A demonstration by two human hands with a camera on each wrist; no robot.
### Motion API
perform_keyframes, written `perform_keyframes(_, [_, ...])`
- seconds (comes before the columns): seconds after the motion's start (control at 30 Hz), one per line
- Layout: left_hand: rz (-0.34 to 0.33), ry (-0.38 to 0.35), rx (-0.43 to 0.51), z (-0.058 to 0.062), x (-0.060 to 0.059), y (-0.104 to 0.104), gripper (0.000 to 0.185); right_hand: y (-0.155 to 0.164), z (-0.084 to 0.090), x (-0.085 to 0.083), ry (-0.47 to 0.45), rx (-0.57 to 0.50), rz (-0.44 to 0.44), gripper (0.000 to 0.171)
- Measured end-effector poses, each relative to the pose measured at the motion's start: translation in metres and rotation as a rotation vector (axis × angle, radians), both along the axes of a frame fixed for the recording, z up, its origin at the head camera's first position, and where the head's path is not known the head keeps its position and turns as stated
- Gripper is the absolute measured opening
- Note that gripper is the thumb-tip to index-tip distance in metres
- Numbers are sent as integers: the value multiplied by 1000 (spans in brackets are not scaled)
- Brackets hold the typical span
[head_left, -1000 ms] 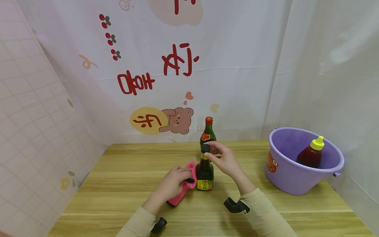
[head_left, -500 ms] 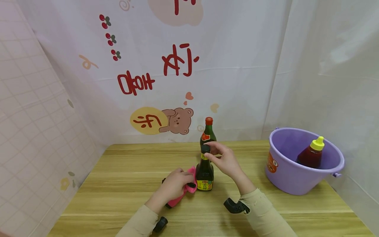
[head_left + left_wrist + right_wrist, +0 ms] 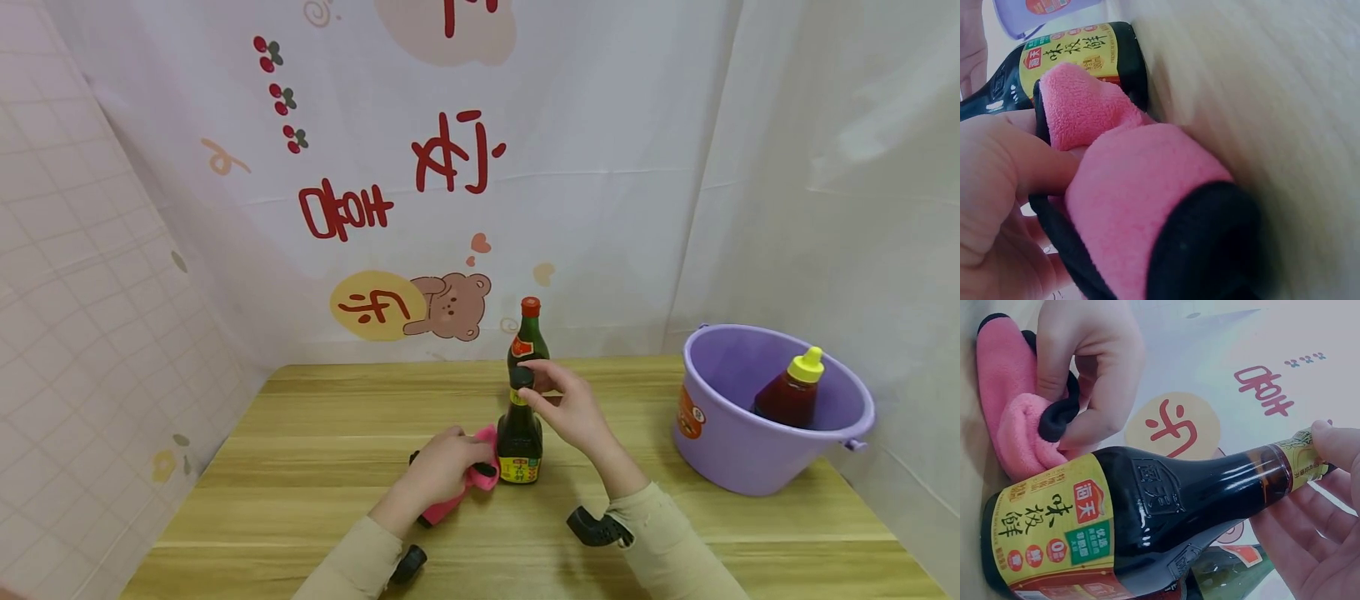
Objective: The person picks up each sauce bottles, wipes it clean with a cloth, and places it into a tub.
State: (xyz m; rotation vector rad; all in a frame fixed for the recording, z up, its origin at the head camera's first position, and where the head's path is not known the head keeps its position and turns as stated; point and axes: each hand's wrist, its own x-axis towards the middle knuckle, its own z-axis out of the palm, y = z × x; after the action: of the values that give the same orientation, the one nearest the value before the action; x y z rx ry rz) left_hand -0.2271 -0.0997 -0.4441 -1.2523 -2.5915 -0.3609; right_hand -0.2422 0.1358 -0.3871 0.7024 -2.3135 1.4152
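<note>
Head view overlooks table [image 3: 315,500]; wrist views closely share bottle [image 3: 1147,525].

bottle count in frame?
3. Dark soy sauce bottle at table centre, its neck pinched by the right hand; green bottle with red cap right behind it; red sauce bottle with yellow cap in the purple bucket. None else visible.

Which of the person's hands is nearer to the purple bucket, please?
Right. The right hand holds the soy sauce bottle neck, on the purple bucket side; the left hand grips the pink cloth beyond it.
</note>
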Motion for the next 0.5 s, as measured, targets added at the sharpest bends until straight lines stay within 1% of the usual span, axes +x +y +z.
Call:
perform_keyframes(0.03, [4, 0, 0, 0, 0, -1, 34, -1, 3, 4, -12, -6, 2, 42])
perform_keyframes(0.13, [25, 4, 4, 1, 2, -8, 33, -2, 2, 6, -32, -26, 4, 51])
perform_keyframes(0.2, [41, 15, 11, 1, 2, -13, 32, -3, 2, 8, -26, -12, -19, 57])
perform_keyframes(0.23, [49, 20, 16, 1, 2, -16, 32, -3, 1, 9, -6, 5, -37, 59])
perform_keyframes(0.27, [57, 22, 22, 2, 2, -18, 32, -3, -3, 6, 16, 22, -59, 61])
perform_keyframes(0.4, [85, 39, 64, 6, 2, -25, 32, -6, 0, 10, 124, 114, -165, 67])
perform_keyframes(0.5, [101, 48, 117, 10, 3, -29, 34, -11, 3, 13, 196, 167, -229, 69])
